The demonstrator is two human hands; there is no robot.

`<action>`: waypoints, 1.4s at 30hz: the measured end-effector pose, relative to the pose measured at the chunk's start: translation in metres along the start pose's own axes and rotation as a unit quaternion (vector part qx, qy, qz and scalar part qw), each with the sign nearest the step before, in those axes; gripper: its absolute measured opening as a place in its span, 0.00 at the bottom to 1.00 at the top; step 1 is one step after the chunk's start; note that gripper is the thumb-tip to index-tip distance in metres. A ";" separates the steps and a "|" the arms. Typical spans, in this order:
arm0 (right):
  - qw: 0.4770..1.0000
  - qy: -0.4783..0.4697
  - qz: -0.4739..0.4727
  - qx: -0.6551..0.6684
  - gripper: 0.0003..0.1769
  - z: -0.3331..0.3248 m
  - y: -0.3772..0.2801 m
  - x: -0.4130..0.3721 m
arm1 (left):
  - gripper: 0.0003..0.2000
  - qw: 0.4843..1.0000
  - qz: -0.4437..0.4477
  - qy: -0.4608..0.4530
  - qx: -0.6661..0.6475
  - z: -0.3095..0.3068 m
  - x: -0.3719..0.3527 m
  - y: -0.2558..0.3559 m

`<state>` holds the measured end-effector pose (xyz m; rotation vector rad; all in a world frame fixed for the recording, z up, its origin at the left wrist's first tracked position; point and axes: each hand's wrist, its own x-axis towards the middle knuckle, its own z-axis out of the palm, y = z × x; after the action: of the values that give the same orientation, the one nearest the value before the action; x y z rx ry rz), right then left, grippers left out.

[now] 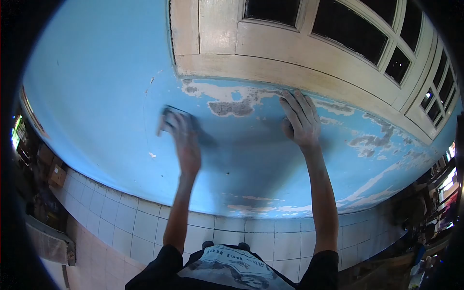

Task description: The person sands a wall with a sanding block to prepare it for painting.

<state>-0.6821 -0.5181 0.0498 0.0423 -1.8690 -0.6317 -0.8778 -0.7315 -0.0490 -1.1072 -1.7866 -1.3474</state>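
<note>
A blue painted wall (251, 140) fills the middle of the head view, with grey and white bare patches (234, 107) under the window. My left hand (182, 130), smeared by motion, presses a dark flat piece of sandpaper (170, 110) to the wall, left of these patches. Most of the sandpaper is hidden under the fingers. My right hand (302, 121) lies against the wall just below the window frame, fingers stretched upward and whitened with dust. Nothing shows in it.
Above is a cream wooden window frame (270, 65) with dark panes. White tiles (198, 237) run along the wall's foot. A cardboard box (57, 176) stands at the left; cluttered dark furniture (425, 212) is at the right.
</note>
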 end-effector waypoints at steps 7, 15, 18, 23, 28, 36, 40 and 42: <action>1.000 0.008 0.009 -0.009 0.24 0.002 -0.002 -0.001 | 0.25 0.998 0.016 0.062 0.023 -0.008 0.025 -0.009; 1.000 -0.001 -0.006 -0.004 0.25 -0.001 -0.001 -0.001 | 0.26 0.978 -0.105 0.115 -0.140 -0.043 0.060 -0.044; 1.000 -0.001 -0.003 -0.011 0.26 0.001 0.000 -0.003 | 0.26 0.990 -0.005 0.115 0.081 -0.026 0.055 -0.043; 1.000 -0.013 0.000 -0.007 0.26 -0.003 -0.003 -0.001 | 0.25 0.989 0.049 -0.090 0.102 0.018 -0.014 0.019; 1.000 -0.021 0.004 0.007 0.26 -0.002 -0.002 -0.001 | 0.24 0.997 0.043 0.063 0.024 -0.006 0.063 0.030; 1.000 -0.003 -0.001 0.012 0.26 -0.002 0.000 -0.001 | 0.25 0.987 0.085 -0.117 0.068 0.046 -0.020 0.051; 1.000 0.008 0.003 0.027 0.25 -0.001 0.000 -0.001 | 0.25 0.991 0.088 -0.079 0.070 0.024 0.039 0.080; 1.000 0.002 0.008 0.023 0.24 -0.003 -0.001 -0.002 | 0.25 0.994 0.092 -0.013 0.064 0.027 0.052 0.092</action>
<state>-0.6793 -0.5192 0.0488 0.0576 -1.8783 -0.5776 -0.8182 -0.6814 0.0278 -1.1916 -1.7182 -1.0991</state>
